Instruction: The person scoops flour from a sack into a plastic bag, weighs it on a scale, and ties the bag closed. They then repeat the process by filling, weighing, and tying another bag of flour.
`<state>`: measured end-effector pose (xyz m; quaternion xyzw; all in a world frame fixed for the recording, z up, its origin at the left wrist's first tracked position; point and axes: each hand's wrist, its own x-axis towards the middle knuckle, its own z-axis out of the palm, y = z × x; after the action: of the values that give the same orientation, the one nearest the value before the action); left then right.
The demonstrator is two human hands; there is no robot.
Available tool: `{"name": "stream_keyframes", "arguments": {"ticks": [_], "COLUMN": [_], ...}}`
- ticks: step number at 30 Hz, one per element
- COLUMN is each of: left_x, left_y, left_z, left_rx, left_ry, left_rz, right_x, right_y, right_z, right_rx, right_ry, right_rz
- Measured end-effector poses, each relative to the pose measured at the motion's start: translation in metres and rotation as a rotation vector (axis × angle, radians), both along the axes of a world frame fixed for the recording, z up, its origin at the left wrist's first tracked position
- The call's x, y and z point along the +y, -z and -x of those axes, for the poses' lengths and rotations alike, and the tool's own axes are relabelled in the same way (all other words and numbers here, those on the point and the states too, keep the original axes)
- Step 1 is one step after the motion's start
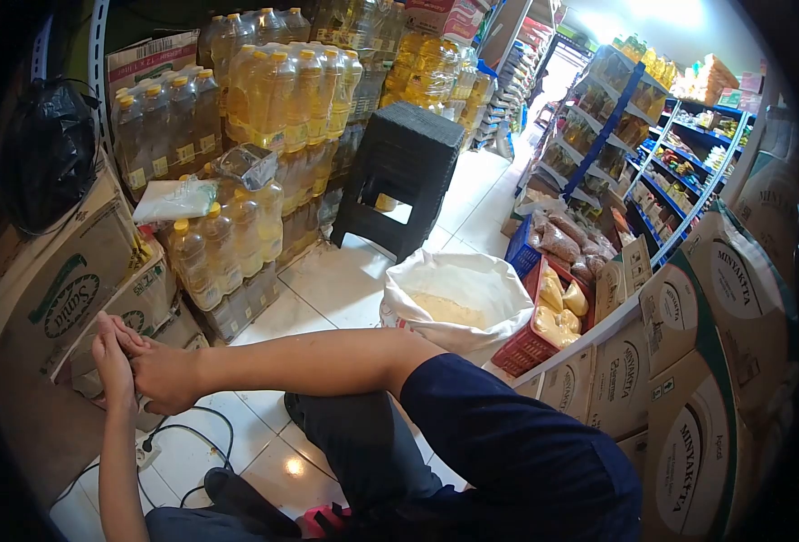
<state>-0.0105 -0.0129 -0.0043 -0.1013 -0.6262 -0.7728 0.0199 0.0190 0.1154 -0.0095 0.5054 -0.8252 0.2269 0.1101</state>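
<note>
At the left, my left hand (pixel 112 366) and my right hand (pixel 169 374) are pressed together in a clasp. The right forearm reaches across from the right; the left one rises from below. Both hands are closed against each other, and anything between the palms is hidden. Just behind them stand brown cartons (pixel 151 298), one printed "Sania". Below the hands, a black cable (pixel 214 432) and a white power strip (pixel 146 449) lie on the tiles.
A white sack (pixel 499 287) of pale grainy contents stands open ahead, beside a red crate (pixel 521 341) of yellow packets. A black stool (pixel 404 172) stands behind it. Wrapped oil bottles (pixel 296 99) are stacked at left, Minyakita cartons (pixel 689 434) at right.
</note>
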Motion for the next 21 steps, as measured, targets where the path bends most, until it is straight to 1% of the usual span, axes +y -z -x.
{"name": "stream_keyframes", "arguments": {"ticks": [2, 5, 8, 11, 14, 17, 20, 21], "left_x": [-0.001, 0.004, 0.002, 0.002, 0.002, 0.004, -0.004, -0.004], "left_y": [-0.004, -0.012, -0.007, -0.012, -0.004, -0.009, -0.002, -0.002], "left_z": [-0.003, -0.012, -0.009, -0.012, -0.003, -0.007, -0.001, -0.002], "left_rx": [-0.052, -0.076, 0.002, 0.021, 0.064, 0.036, 0.011, -0.008], "left_ry": [-0.021, -0.009, 0.072, 0.083, 0.19, 0.194, 0.246, 0.227], "left_rz": [-0.031, -0.036, 0.003, 0.057, -0.039, -0.047, -0.094, -0.096], "right_x": [-0.001, 0.011, 0.02, 0.024, 0.029, 0.035, 0.035, 0.034], "right_y": [0.001, -0.015, -0.014, -0.015, -0.028, -0.043, -0.052, -0.053], "right_z": [-0.002, -0.005, 0.005, 0.013, 0.001, -0.002, -0.009, -0.012], "right_rx": [0.035, -0.121, -0.134, -0.32, -0.207, -0.455, -0.626, -0.575], "right_ry": [0.019, -0.004, -0.113, -0.197, -0.091, -0.16, -0.213, -0.2], "right_rz": [-0.009, -0.026, 0.123, 0.28, 0.533, 0.572, 0.531, 0.526]}}
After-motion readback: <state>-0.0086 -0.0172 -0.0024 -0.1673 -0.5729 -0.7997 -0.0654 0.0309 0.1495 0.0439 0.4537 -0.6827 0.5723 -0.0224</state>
